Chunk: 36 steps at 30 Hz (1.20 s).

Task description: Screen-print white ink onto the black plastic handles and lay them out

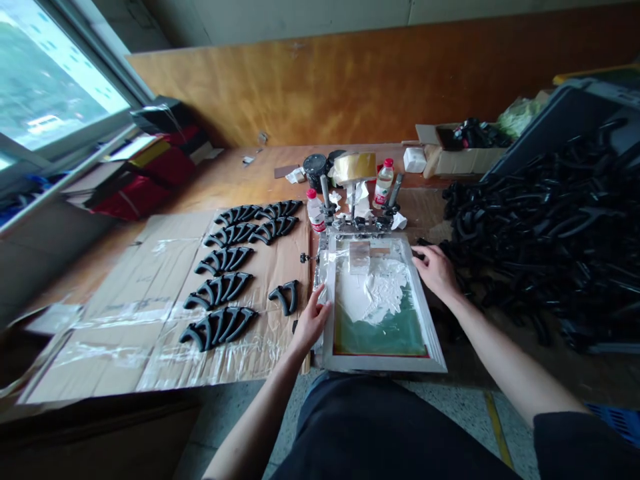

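Observation:
A screen printing frame [387, 363] with a pale metal border lies in front of me, its green mesh partly covered by thick white ink [383, 293]. My left hand [311, 323] is closed at its left side, thumb on the border and fingers partly hidden. Higher up on the opposite side, my right hand [437, 273] has its bent fingers and thumb at the border, close to black parts. Across the mesh's upper end sits a flat squeegee-like plate [359, 257]. Left of my left hand, two curved black plastic parts [285, 296] lie on cardboard.
Several rows of black curved parts [219, 328] cover the cardboard sheet [135, 320]. A large heap of similar parts [530, 233] fills the right side. Behind the frame stand a metal clamp [357, 225], two red-capped bottles [384, 181] [315, 212] and a dark tub [315, 171].

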Motion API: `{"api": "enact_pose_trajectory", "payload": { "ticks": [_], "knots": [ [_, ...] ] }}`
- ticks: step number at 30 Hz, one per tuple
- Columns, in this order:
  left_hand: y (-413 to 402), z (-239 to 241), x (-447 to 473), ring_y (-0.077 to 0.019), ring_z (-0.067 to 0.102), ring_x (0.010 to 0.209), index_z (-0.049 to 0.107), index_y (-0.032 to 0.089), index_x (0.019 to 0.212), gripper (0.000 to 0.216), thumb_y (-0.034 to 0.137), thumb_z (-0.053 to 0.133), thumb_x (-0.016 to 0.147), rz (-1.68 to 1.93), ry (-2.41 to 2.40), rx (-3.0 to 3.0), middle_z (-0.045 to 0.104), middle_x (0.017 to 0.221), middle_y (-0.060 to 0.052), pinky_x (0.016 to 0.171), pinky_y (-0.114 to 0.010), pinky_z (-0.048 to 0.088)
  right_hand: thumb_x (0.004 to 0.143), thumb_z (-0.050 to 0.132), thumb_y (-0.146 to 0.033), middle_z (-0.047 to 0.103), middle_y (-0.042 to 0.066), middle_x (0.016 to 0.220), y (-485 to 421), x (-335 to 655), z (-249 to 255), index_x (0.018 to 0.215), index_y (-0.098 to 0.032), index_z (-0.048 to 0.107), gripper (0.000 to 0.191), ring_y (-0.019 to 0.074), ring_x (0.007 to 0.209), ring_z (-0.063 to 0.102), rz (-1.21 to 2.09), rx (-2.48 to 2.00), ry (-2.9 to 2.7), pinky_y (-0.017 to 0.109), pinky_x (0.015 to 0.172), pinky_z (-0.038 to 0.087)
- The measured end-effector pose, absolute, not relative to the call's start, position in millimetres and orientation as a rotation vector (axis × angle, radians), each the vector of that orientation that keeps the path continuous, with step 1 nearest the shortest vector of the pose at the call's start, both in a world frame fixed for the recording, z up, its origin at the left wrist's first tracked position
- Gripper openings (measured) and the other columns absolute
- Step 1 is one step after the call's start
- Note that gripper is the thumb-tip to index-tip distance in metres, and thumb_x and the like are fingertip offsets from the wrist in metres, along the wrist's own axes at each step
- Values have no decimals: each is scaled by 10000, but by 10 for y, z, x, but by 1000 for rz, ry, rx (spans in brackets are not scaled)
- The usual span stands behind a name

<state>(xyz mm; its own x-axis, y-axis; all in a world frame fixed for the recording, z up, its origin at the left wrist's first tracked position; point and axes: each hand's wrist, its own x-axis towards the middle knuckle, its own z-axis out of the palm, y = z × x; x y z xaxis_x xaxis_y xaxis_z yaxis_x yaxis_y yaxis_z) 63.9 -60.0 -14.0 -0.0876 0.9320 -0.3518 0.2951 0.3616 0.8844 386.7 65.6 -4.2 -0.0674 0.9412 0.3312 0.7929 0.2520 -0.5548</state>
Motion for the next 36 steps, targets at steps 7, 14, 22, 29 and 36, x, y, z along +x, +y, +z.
{"api": "enact_pose_trajectory", "payload": {
  "ticks": [7,14,22,29,36],
  "knots": [
    [-493,-401,645,-145,546,623,474,266,1391,581,469,523,848,620,1765,1218,585,707,19,569,-227,376,760,732,-247,654,90,1007,760,2752,208,1038,-207,635,296,273,1019,586,420,-1326,-2422,398,881,470],
    [-515,-473,631,-146,552,661,464,263,1397,586,517,479,869,630,1755,1223,571,711,24,594,-235,370,758,538,-40,678,31,854,216,3063,138,844,-217,655,229,184,834,604,468,-748,-2867,263,697,417],
    [-509,-436,652,-116,502,556,518,250,1349,590,499,557,816,714,1739,1063,560,672,32,518,-210,364,776,530,-43,685,36,882,64,3042,70,883,-207,670,241,175,822,610,419,-867,-2700,253,686,418],
    [-513,-311,643,-85,412,492,475,234,1384,665,539,569,800,758,1617,1015,480,618,60,466,-194,308,824,667,-252,708,2,911,210,2951,164,1006,-263,674,182,176,780,644,520,-1062,-2525,262,667,449],
    [-475,369,612,-103,423,462,591,216,1234,633,682,452,828,939,1465,936,492,584,37,437,-221,326,846,646,-381,718,10,869,1141,3319,600,1288,-260,584,462,174,724,645,480,-1429,-2110,280,699,474]
  ]
}}
